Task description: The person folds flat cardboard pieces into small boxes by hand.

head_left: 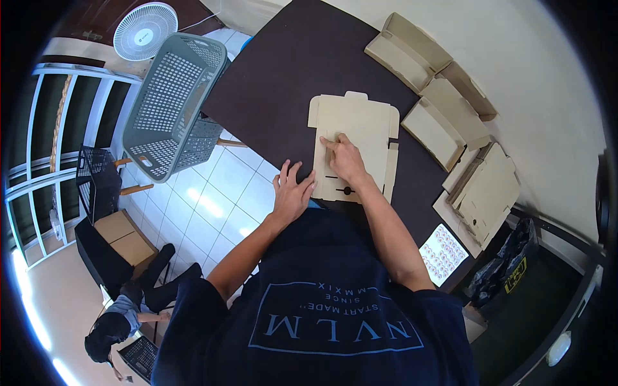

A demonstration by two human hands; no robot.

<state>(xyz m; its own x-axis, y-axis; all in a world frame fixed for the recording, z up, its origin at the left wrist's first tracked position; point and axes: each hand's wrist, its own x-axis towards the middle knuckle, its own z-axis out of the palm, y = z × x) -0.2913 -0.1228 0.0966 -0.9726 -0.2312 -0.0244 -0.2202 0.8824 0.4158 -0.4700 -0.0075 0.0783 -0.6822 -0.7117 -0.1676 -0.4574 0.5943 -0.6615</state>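
A flat, unfolded cardboard box blank lies on the dark table in front of me, with tabs at its corners, slots and a small dark round cut-out near its lower edge. My right hand rests on the blank, its index finger stretched out and pressing on the left part of the board. Beside the blank's lower left edge is my left hand, its fingers spread over the table edge and its thumb side touching the cardboard. Neither hand grasps anything.
Folded open cardboard boxes line the table's right side, with stacked flat blanks below them. A sheet of round stickers lies near my right elbow. A grey basket stands left of the table. Another person is at lower left.
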